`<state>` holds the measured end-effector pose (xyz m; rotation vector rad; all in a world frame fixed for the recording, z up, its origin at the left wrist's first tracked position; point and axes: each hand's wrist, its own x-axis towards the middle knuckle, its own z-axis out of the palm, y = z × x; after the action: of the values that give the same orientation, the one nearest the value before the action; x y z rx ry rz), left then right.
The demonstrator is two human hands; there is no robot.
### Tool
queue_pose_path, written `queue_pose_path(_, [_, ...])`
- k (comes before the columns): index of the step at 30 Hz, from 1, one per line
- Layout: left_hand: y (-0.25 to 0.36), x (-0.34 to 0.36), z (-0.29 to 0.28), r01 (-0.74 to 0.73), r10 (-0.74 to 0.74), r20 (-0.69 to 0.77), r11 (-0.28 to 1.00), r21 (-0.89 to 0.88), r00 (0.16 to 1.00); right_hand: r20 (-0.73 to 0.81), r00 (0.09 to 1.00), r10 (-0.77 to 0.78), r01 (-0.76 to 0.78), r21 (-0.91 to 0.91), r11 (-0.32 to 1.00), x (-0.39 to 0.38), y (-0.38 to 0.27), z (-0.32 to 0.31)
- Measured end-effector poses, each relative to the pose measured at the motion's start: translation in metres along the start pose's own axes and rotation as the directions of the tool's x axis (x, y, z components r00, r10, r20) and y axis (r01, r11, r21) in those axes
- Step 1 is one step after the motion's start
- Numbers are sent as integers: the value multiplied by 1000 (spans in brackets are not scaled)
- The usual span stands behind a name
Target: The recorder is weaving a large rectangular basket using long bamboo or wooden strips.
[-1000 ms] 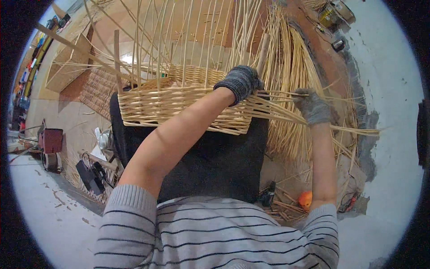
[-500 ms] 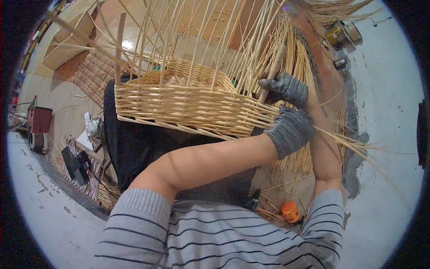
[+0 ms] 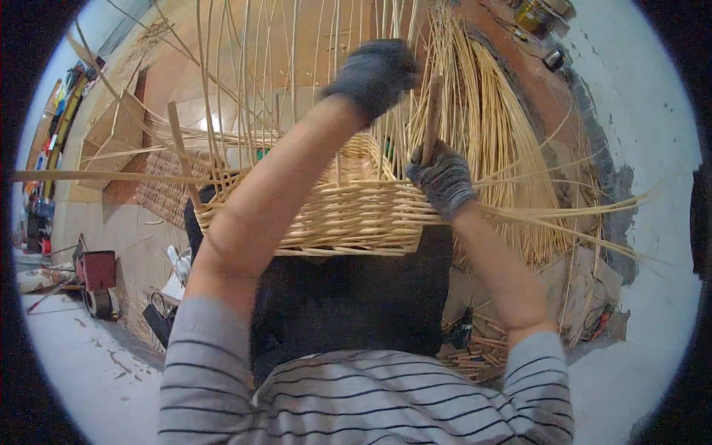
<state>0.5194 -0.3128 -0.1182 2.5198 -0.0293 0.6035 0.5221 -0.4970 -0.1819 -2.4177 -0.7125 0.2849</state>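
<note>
Up from the right end of the basket (image 3: 356, 215) swings your left hand (image 3: 373, 78), too blurred to tell its fingers' state; your right hand (image 3: 443, 180) clamps its fingers round the corner stick (image 3: 432, 111). The basket rests at the black cloth's (image 3: 348, 304) far edge.

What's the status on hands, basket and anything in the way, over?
Left hand raised, blurred, by upright stakes. Right hand grips wooden corner post. Basket part-woven on black cloth. Loose rods jut right.
</note>
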Motion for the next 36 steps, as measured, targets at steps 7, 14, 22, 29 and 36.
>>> queue_pose_path(7, [23,-105,-25,-67,11,-212,963,-260,977,-44,999,1,-4,-56,998,10,20,10])
queue_pose_path(14, [-46,-304,-93,565,-630,-341,776,-279,697,478,876,-60,327,-499,803,37,29,-30])
queue_pose_path(22, [-82,-319,-105,302,-454,-398,871,-388,797,-245,875,-418,454,115,883,-56,-156,17])
queue_pose_path(29, [-132,-313,-89,318,-402,-114,844,-432,909,98,402,-910,751,532,390,2,-341,75])
queue_pose_path(36, [-133,-304,-86,288,-394,-131,826,-484,910,259,770,-583,637,-258,726,181,-343,84])
